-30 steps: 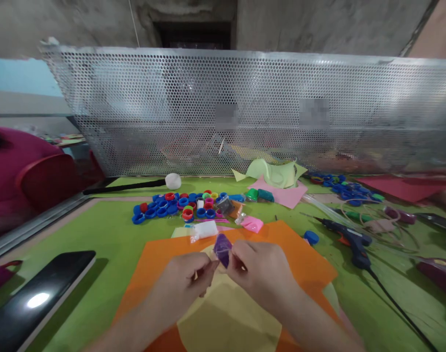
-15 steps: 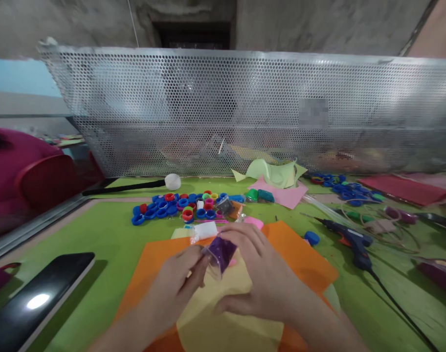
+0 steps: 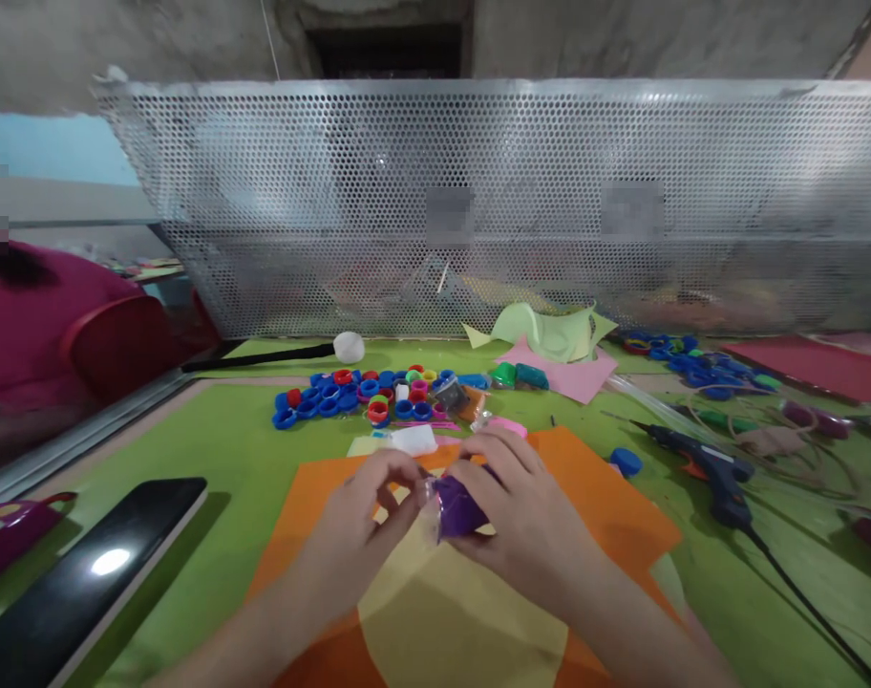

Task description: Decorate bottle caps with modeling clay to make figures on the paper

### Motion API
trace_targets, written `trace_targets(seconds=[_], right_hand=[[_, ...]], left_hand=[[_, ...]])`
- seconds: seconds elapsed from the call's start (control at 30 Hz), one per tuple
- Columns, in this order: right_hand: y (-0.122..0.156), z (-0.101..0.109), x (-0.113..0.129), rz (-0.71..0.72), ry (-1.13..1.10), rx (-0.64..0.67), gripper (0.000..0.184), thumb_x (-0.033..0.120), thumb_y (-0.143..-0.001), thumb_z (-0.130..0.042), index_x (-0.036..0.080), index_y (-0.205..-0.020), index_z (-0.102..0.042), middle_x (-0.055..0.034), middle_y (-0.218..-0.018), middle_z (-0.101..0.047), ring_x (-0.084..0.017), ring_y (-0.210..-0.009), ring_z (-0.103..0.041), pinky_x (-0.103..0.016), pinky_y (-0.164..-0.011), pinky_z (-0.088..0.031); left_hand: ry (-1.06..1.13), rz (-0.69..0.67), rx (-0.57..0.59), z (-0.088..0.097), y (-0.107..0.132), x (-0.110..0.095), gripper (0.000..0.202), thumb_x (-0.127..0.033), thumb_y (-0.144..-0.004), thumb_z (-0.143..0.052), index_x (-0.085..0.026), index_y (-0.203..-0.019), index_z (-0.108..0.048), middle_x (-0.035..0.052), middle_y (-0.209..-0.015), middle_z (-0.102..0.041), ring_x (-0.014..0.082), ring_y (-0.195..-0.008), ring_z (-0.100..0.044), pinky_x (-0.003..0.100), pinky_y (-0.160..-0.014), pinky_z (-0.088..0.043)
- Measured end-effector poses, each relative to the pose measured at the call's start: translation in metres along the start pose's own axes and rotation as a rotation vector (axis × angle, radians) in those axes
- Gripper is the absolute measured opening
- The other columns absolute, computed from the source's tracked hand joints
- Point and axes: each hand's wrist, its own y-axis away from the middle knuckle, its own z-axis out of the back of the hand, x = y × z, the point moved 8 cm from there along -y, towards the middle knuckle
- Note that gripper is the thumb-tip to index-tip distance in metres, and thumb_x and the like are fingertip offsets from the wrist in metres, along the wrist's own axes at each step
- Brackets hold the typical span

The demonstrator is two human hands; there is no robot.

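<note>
Where hands meet (head cam): over orange sheet (image 3: 607, 516).
L hand (image 3: 356, 521): fingertips pinching edge of purple packet (image 3: 456, 506).
R hand (image 3: 521, 516): closed round purple packet from right.
Purple packet: betw. both hands, above yellow sheet (image 3: 442, 612).
Nearby: bottle caps (image 3: 335, 401) behind; glue gun (image 3: 714, 468) right.

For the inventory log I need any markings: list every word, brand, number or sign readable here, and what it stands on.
No text can be read.
Perforated metal screen: two patches, blurred out, unreadable.
Purple packet held in the left hand and right hand: no print visible.
Phone: screen dark, only glare.
Glue gun: no legible brand.
</note>
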Motion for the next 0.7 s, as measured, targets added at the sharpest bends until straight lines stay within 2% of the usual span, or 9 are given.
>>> trace_targets(seconds=[0.03, 0.1, 0.17, 0.23, 0.37, 0.5, 0.6, 0.7], right_hand=[[0.000, -0.003, 0.000, -0.004, -0.017, 0.012, 0.019, 0.023, -0.072, -0.062, 0.016, -0.089, -0.056, -0.0078, -0.095, -0.059, -0.023, -0.096, -0.049, -0.039, -0.085, -0.042], [0.001, -0.007, 0.001, -0.020, -0.058, 0.033, 0.018, 0.021, -0.070, -0.063, 0.016, -0.085, -0.055, -0.0050, -0.084, -0.062, -0.021, -0.081, -0.054, -0.036, -0.074, -0.044], [0.001, -0.011, 0.000, -0.057, -0.094, 0.051, 0.019, 0.022, -0.067, -0.066, 0.017, -0.081, -0.054, -0.0026, -0.075, -0.062, -0.019, -0.070, -0.055, -0.034, -0.066, -0.043], [0.001, -0.012, -0.002, -0.101, -0.106, 0.053, 0.021, 0.022, -0.065, -0.068, 0.016, -0.080, -0.054, -0.0024, -0.073, -0.062, -0.019, -0.067, -0.056, -0.033, -0.063, -0.043], [0.003, -0.011, -0.005, -0.157, -0.068, 0.033, 0.021, 0.023, -0.065, -0.068, 0.018, -0.077, -0.052, -0.0021, -0.071, -0.061, -0.019, -0.066, -0.055, -0.031, -0.060, -0.041], [0.004, -0.009, -0.006, -0.159, -0.054, 0.008, 0.018, 0.024, -0.067, -0.066, 0.018, -0.077, -0.052, -0.0023, -0.072, -0.061, -0.019, -0.068, -0.056, -0.032, -0.063, -0.042], [0.003, -0.006, -0.007, -0.169, -0.049, -0.026, 0.017, 0.024, -0.069, -0.064, 0.018, -0.080, -0.053, -0.0031, -0.075, -0.062, -0.020, -0.071, -0.056, -0.032, -0.065, -0.043], [0.003, -0.005, -0.005, -0.137, -0.022, -0.048, 0.015, 0.023, -0.072, -0.062, 0.018, -0.082, -0.053, -0.0045, -0.079, -0.062, -0.020, -0.074, -0.056, -0.033, -0.066, -0.043]], left_hand=[[0.012, -0.036, -0.066, 0.005, 0.001, -0.002, 0.005, -0.026, -0.083, -0.049, -0.021, -0.081, -0.047, 0.0020, -0.089, -0.059, 0.0139, -0.071, -0.058, 0.024, -0.058, -0.048], [-0.056, -0.215, -0.174, 0.013, 0.005, -0.015, 0.009, -0.020, -0.081, -0.053, -0.022, -0.078, -0.045, 0.0030, -0.096, -0.057, 0.0162, -0.085, -0.059, 0.027, -0.068, -0.050], [-0.190, -0.410, -0.207, 0.015, 0.011, -0.032, 0.014, -0.012, -0.080, -0.053, -0.021, -0.073, -0.046, 0.0019, -0.094, -0.056, 0.0167, -0.094, -0.057, 0.028, -0.078, -0.049], [-0.271, -0.487, -0.209, 0.014, 0.014, -0.039, 0.015, -0.008, -0.080, -0.052, -0.022, -0.075, -0.049, 0.0018, -0.095, -0.055, 0.0165, -0.097, -0.056, 0.028, -0.082, -0.047], [-0.256, -0.423, -0.174, 0.015, 0.011, -0.037, 0.014, -0.012, -0.082, -0.051, -0.023, -0.088, -0.055, 0.0041, -0.103, -0.055, 0.0171, -0.097, -0.057, 0.028, -0.080, -0.050], [-0.149, -0.364, -0.169, 0.015, 0.008, -0.036, 0.013, -0.014, -0.081, -0.052, -0.022, -0.079, -0.062, 0.0040, -0.102, -0.058, 0.0147, -0.085, -0.060, 0.023, -0.067, -0.053], [-0.073, -0.276, -0.153, 0.015, 0.004, -0.031, 0.009, -0.018, -0.078, -0.058, -0.022, -0.076, -0.066, 0.0055, -0.107, -0.058, 0.0167, -0.088, -0.059, 0.021, -0.059, -0.053], [0.018, -0.137, -0.089, 0.010, 0.000, -0.020, 0.008, -0.023, -0.074, -0.062, -0.021, -0.070, -0.069, 0.0083, -0.115, -0.057, 0.0202, -0.092, -0.059, 0.022, -0.058, -0.054]])
